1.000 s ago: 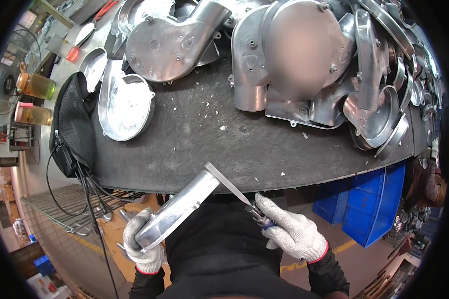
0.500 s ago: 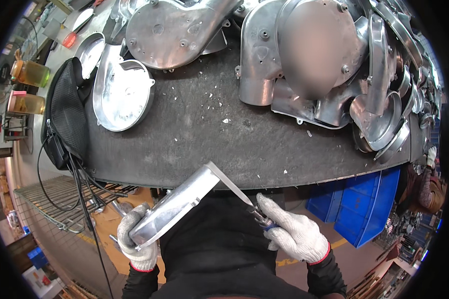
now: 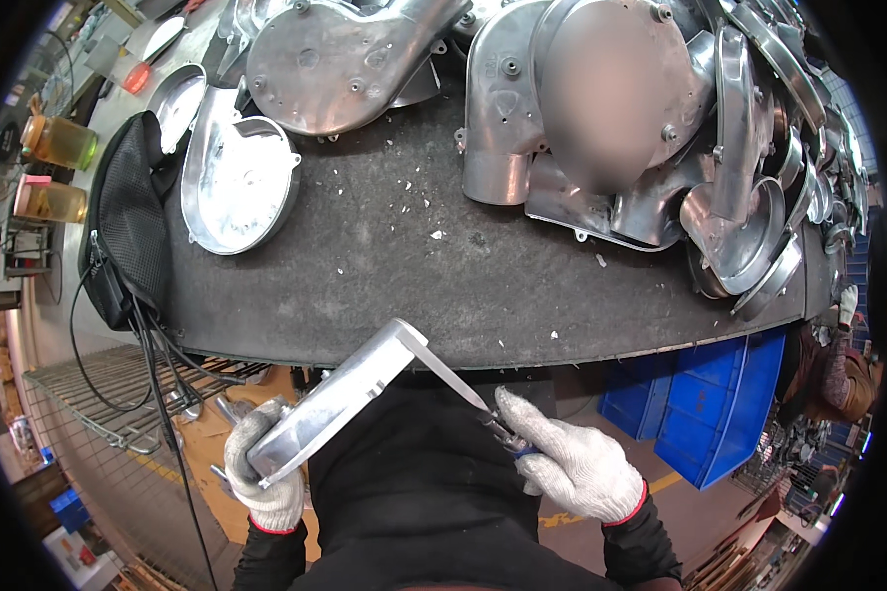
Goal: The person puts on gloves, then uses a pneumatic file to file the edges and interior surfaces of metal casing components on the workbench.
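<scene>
My left hand (image 3: pixel 264 475), in a white knit glove, is closed round the lower end of a silvery cast metal housing (image 3: pixel 337 406). The housing is tilted, its upper end near the bench edge. My gloved right hand (image 3: pixel 583 461) grips the dark blue handle of a flat file (image 3: pixel 451 378). The file's long flat blade slants up to the left, and its tip meets the upper end of the housing. Its handle is mostly hidden in my palm.
A dark bench top (image 3: pixel 404 266) with pale chips holds a round open housing (image 3: pixel 241 187) and a heap of metal housings (image 3: pixel 508 108) at right. A black mesh bag (image 3: pixel 128 227) with cables lies left. Blue bins (image 3: pixel 719 409) stand below, right; another person's gloved hand (image 3: pixel 848 305) is beyond.
Both hands, the housing and the file sit slightly further left in the picture. The bench things have shifted a little too, as the view moved. Both grips and the file's contact stay the same.
</scene>
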Demonstrator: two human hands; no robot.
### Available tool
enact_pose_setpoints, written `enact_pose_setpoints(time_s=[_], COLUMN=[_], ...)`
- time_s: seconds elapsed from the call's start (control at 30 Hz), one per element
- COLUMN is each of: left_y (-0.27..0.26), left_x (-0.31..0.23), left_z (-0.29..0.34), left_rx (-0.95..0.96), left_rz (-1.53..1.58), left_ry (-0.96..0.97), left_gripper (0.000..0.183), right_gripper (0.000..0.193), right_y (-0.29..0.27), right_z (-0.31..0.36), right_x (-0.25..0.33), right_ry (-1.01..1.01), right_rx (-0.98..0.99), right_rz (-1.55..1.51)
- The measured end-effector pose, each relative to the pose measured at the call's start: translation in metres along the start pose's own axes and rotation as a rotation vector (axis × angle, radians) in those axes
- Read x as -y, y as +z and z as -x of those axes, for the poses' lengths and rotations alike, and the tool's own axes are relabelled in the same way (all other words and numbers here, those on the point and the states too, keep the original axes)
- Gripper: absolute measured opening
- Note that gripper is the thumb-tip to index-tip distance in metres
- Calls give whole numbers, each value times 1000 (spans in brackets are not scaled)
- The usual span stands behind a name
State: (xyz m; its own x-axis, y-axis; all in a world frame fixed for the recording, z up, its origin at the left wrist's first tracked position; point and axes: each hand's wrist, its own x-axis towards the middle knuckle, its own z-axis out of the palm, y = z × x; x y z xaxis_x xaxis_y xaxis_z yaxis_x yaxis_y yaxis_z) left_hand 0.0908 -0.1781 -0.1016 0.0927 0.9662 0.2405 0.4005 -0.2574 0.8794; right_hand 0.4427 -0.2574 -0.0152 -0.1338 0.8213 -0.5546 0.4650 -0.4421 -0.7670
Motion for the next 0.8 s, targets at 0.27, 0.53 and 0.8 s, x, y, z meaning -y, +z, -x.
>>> enact_pose_setpoints(time_s=[0.27,0.53,0.8], left_y=[-2,-2,1], left_x=[-1,0,-6], left_z=[1,3,3], left_rx=[11,5,12], left_rz=[52,-43,-144], left_ry=[-20,-30,-11], left_gripper=[34,52,46], right_gripper=[69,70,73], right_y=[3,10,23], right_z=[3,4,9], right_x=[1,7,11], right_ry=[84,-11,-54], right_rx=[37,12,-112], right_rz=[-133,58,431])
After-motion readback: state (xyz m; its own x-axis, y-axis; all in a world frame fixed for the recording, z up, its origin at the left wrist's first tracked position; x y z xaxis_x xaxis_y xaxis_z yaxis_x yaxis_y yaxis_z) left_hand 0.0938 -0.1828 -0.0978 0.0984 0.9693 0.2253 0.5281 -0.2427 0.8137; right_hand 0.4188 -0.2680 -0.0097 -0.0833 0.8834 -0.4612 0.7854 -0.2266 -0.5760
